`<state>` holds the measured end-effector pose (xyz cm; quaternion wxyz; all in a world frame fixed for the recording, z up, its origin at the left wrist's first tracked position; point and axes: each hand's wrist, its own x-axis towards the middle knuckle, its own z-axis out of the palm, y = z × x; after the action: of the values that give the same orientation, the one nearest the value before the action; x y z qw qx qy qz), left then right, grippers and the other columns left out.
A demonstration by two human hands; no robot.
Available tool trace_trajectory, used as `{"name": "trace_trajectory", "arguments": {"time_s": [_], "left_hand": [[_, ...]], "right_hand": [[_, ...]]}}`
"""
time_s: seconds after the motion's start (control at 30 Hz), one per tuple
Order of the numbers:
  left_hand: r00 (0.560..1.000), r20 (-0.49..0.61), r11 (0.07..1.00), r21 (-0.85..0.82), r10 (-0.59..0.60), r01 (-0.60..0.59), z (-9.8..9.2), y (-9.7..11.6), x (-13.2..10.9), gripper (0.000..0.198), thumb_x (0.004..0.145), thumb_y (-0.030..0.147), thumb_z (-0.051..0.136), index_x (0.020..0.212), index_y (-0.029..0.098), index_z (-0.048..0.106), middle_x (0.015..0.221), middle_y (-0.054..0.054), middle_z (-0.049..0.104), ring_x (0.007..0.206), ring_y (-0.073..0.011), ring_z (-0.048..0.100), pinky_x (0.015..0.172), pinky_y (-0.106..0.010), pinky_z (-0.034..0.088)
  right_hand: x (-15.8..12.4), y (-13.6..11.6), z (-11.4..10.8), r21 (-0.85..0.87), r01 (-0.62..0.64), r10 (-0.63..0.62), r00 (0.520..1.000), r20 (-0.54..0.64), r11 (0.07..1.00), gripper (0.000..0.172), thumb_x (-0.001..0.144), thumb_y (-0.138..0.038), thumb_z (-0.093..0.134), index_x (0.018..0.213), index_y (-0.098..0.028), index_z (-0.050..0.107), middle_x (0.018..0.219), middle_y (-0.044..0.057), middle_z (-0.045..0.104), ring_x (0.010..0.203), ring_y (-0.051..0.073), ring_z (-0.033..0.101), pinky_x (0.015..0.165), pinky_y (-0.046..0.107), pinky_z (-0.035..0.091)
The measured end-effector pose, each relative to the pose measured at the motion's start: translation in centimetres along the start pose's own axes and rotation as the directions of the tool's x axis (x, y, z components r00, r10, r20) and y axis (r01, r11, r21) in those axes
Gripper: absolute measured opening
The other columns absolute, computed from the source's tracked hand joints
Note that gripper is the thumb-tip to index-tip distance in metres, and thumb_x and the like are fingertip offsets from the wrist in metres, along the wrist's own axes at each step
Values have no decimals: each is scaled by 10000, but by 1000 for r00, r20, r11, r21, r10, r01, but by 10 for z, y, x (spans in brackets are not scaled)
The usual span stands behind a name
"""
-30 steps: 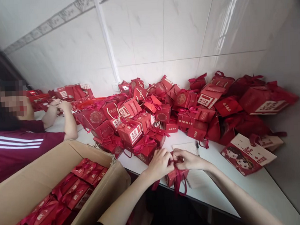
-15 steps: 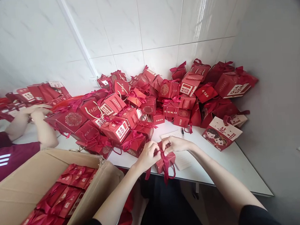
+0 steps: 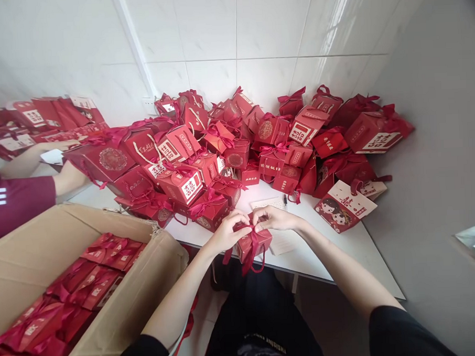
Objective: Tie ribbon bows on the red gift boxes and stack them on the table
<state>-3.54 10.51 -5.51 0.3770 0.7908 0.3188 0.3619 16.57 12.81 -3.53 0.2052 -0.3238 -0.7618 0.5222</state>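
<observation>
A small red gift box [image 3: 246, 246] rests at the front edge of the white table [image 3: 315, 258]. Dark red ribbon [image 3: 254, 244] crosses its top and hangs down its front, beside a red cord handle. My left hand [image 3: 232, 229] pinches the ribbon at the top of the box from the left. From the right, my right hand [image 3: 273, 218] pinches the ribbon at the same spot, its fingertips nearly meeting the left ones. The knot itself is partly hidden by my fingers.
A large pile of red gift boxes [image 3: 188, 185] covers the back of the table. Lower left stands an open cardboard carton [image 3: 98, 326] packed with ribboned boxes. Papers and a pen [image 3: 285, 201] lie behind my hands. At far left, a co-worker's hand [image 3: 70, 177] is near a white card.
The view has tilted and shifted slightly. My hands stay at the ribbon on the box. The co-worker's hands, which were together, are now apart around something white.
</observation>
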Motion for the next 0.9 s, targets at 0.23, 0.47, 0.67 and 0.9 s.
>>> {"name": "trace_trajectory", "arguments": {"time_s": [0.23,0.47,0.67,0.9], "left_hand": [[987,159,997,79,-10,-3,-12,4,3,102,724,240,540,668,185,475,877,-36,518,874,-182,514,852,-337,396],[1000,15,993,114,-22,20,-6,0,3,179,660,172,507,536,183,378,736,-7,519,724,-151,516,727,-289,414],[869,-463,976,40,-172,214,-2,-2,-5,101,779,274,482,725,189,493,756,-14,565,752,-162,558,718,-271,432],[797,-519,836,252,-308,487,-30,23,-26,255,863,350,353,901,204,558,602,-13,574,623,-214,589,653,-313,434]], "right_hand": [[-7,0,9,66,59,-54,996,-73,996,299,773,-454,589,730,-160,549,680,-25,473,641,121,417,626,264,342],[-14,-4,17,69,74,-67,992,-105,995,230,643,-229,676,589,-177,459,708,-29,459,678,122,395,640,257,311],[-15,3,31,185,42,52,880,-473,982,361,777,-387,516,503,-198,376,601,-18,422,606,132,406,625,285,348],[-30,6,34,419,248,140,697,-704,873,305,787,-443,447,619,-208,544,712,52,573,768,208,547,763,356,452]]}}
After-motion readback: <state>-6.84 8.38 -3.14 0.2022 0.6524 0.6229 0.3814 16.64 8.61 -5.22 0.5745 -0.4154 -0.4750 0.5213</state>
